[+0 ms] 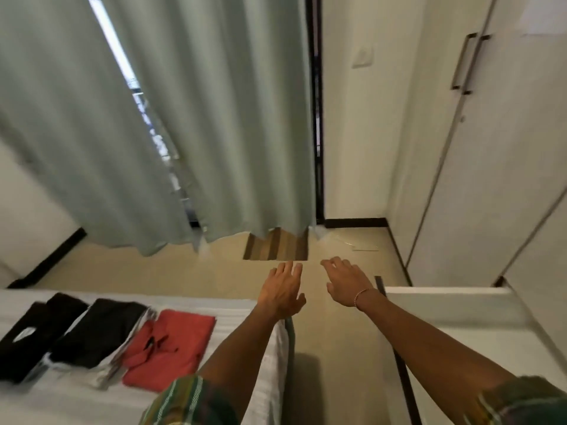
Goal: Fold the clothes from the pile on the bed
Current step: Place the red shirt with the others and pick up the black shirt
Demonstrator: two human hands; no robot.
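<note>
Three folded garments lie in a row on the white bed [239,314] at lower left: a black one with a white label [27,335], a black one resting on grey-white cloth [98,329], and a red collared shirt [168,348]. My left hand [283,291] reaches out past the bed's corner, fingers straight, holding nothing. My right hand [345,282], a bracelet on its wrist, stretches forward over the floor, fingers relaxed and empty. No unfolded pile is in view.
Pale green curtains [153,118] hang ahead over a window. A white wardrobe [491,148] with dark handles fills the right side. A white surface [460,305] sits at lower right. Beige floor [184,271] runs between the bed and the wall.
</note>
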